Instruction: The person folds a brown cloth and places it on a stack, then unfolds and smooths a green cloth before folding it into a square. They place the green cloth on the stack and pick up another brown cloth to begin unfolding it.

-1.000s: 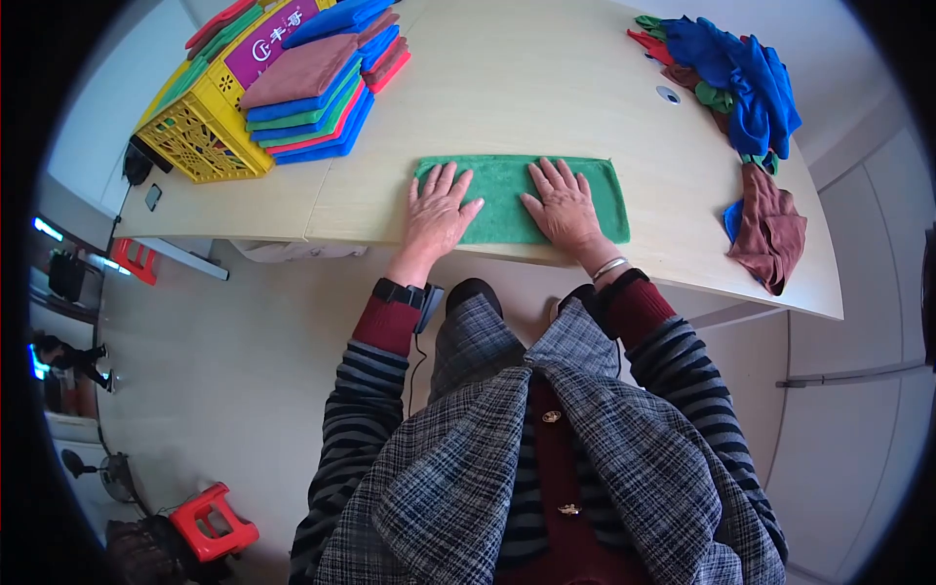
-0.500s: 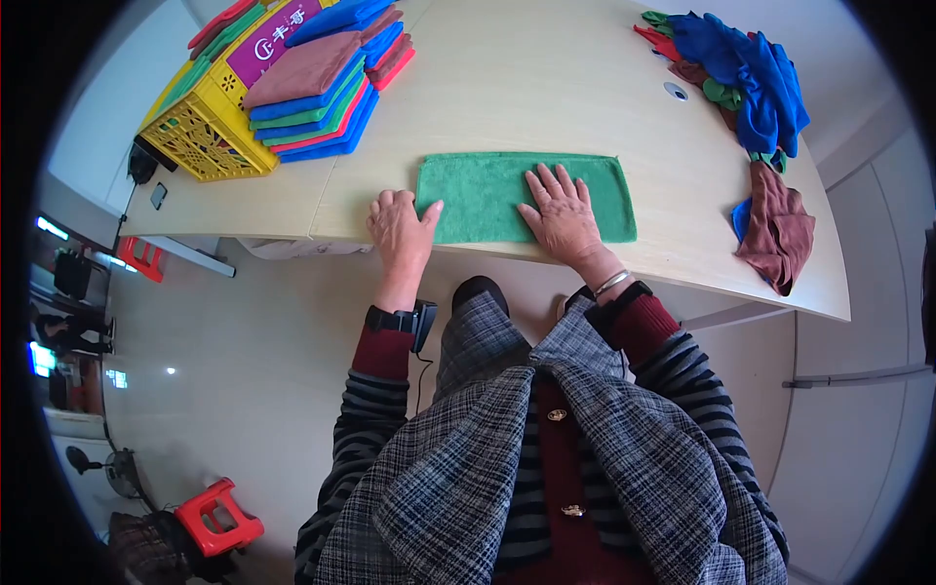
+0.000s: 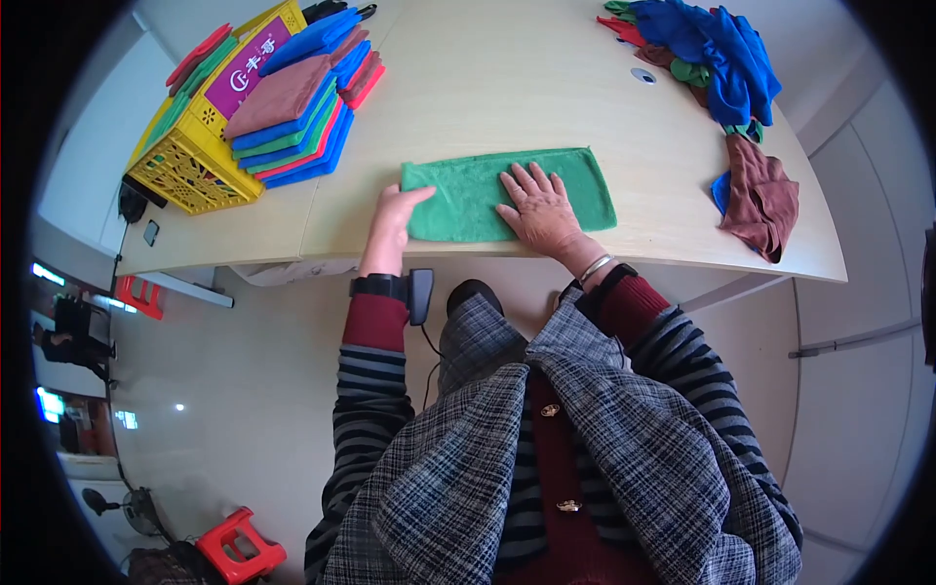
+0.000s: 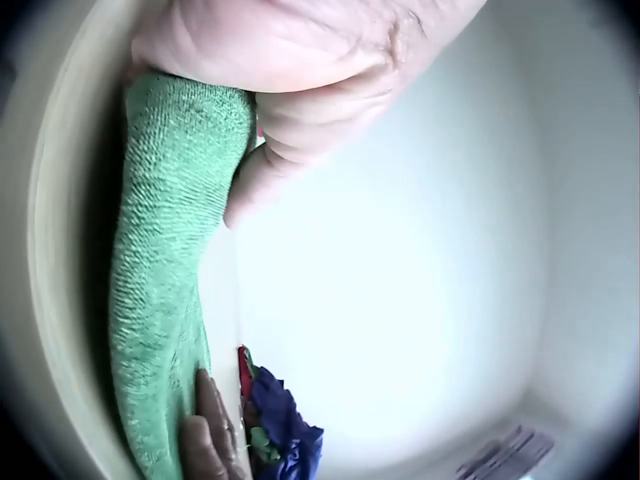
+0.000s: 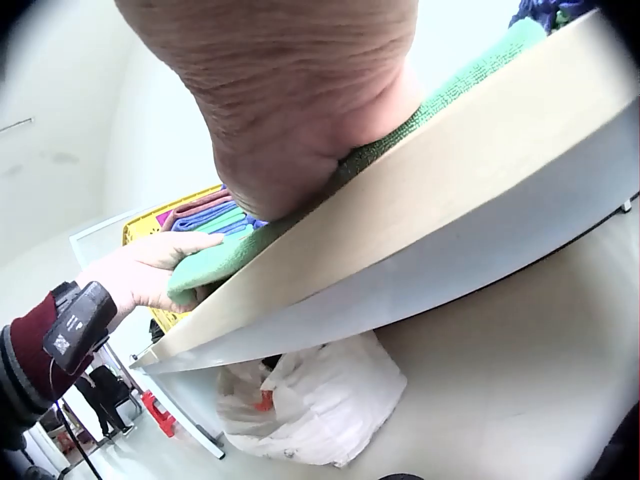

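A green cloth (image 3: pixel 466 203), folded into a long rectangle, lies near the front edge of the table. At its left end my left hand (image 3: pixel 392 216) grips the edge, thumb on top and fingers beneath, as the right wrist view also shows. That end of the cloth (image 5: pixel 212 268) is lifted a little in the right wrist view. Flat on the cloth, right of its middle, my right hand (image 3: pixel 542 213) presses down with fingers straight. In the left wrist view the cloth (image 4: pixel 165 250) runs from the left hand (image 4: pixel 310 60) down to the right hand's fingers.
A stack of folded cloths (image 3: pixel 283 122) stands at the back left beside a yellow crate (image 3: pixel 190 161) of more cloths. Crumpled cloths (image 3: pixel 707 49) lie at the back right, with a brown one (image 3: pixel 760 200) nearer. A white bag (image 5: pixel 320 400) sits under the table.
My left hand has come off the cloth's top, moved left past its end and taken hold of that edge. The cloth's left end has lifted slightly; the right hand stays on the cloth.
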{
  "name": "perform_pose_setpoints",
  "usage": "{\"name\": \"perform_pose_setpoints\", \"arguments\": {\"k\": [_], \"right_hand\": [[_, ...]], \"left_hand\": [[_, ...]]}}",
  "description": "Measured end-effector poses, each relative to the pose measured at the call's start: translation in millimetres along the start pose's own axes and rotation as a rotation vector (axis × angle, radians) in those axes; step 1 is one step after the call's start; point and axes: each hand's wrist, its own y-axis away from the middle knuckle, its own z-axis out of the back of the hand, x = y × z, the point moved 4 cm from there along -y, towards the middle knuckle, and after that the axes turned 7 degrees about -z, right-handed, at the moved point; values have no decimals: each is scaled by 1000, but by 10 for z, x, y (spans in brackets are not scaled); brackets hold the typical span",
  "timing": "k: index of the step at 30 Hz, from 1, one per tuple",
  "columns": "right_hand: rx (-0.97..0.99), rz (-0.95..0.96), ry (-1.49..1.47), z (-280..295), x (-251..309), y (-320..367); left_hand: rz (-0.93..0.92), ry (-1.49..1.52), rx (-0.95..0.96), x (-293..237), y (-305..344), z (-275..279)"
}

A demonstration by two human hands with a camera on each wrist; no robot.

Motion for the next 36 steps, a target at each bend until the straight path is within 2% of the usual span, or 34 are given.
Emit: {"name": "perform_pose_setpoints", "arguments": {"k": [3, 7, 12, 23, 28, 30, 36], "right_hand": [[39, -6, -3, 42, 20, 31], [46, -27, -44, 68, 102, 8], [38, -42, 0, -19, 241, -173], [43, -43, 66, -52, 525, -264], [3, -45, 13, -18, 516, -233], [-19, -43, -36, 63, 476, -147], [-88, 36, -211, 331, 469, 657]], "left_hand": [[-33, 161, -40, -209, 248, 54], [-69, 250, 5, -45, 349, 203], [-115, 150, -42, -47, 539, 403], [-170, 383, -1, -355, 619, 434], [-216, 362, 72, -815, 549, 0], [-248, 297, 156, -933, 382, -156], [-250, 147, 281, -1108, 95, -877]]}}
